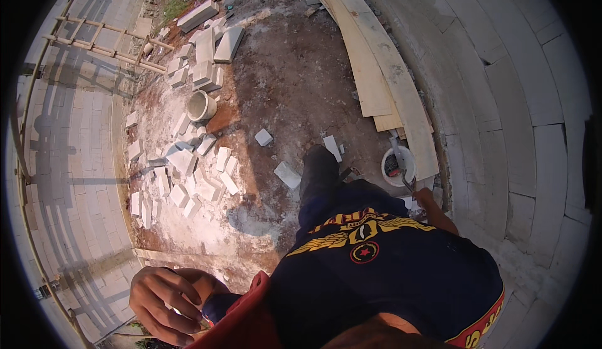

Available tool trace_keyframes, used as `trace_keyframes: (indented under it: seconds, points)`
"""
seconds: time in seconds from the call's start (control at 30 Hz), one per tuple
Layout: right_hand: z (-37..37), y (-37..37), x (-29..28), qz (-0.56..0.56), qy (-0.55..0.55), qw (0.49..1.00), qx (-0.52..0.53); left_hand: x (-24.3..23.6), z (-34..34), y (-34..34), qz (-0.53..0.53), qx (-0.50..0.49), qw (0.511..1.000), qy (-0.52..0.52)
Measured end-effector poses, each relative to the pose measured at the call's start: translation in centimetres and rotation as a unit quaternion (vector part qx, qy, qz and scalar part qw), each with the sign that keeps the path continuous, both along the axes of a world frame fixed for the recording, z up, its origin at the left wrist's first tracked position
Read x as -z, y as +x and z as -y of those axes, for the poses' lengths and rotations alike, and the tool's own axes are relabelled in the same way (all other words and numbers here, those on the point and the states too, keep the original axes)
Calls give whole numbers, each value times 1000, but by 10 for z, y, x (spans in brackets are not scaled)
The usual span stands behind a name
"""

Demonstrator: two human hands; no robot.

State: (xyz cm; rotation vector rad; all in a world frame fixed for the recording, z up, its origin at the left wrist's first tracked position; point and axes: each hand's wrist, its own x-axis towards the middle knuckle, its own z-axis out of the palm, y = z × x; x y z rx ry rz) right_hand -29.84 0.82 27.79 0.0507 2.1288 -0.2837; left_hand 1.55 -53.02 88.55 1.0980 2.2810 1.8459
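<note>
My left hand (pixel 164 304) is raised at the lower left, its fingers curled in; whatever lies in them, if anything, is hidden. At the right, my right hand (pixel 426 197) is closed on a tool with a thin metal shaft (pixel 407 184). That tool reaches to the rim of a white bucket (pixel 409 158) standing on the ground. Inside the bucket are dark contents and a small red item. Pale block pieces lie near my leg, among them a flat one (pixel 288 175) and a narrow one (pixel 332 148).
Long wooden boards (pixel 389 60) lean along the block wall (pixel 501 73) on the right. At the left, broken pale blocks (pixel 188 179) are heaped around another bucket (pixel 201 106). A wooden ladder-like frame (pixel 113 43) stands by the left wall (pixel 75 142).
</note>
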Motion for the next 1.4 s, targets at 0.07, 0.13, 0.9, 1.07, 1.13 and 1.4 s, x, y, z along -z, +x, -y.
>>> trace_keyframes:
  seconds: [0.07, 0.13, 0.9, 1.07, 1.13, 1.4]
  points:
    - [8, -20, 19, -228, 32, 960, -157, 29, 10, -27, 26, 44, 999, -5]
    - [71, -58, 31, -134, 42, 988, -61, 23, 12, -56, 45, 38, 998, -31]
    - [622, -304, -16, -95, -67, 992, 42, 96, 360, -336, -25, 101, 994, 32]
    - [646, -373, 90, -139, -10, 982, -126, 122, 429, -410, -28, 121, 992, 34]
    - [651, -413, 113, -156, -42, 917, -365, 131, 459, -446, -26, 130, 991, 23]
    - [790, -556, 130, -130, 13, 990, -55, 140, 583, -622, 5, 145, 989, -11]
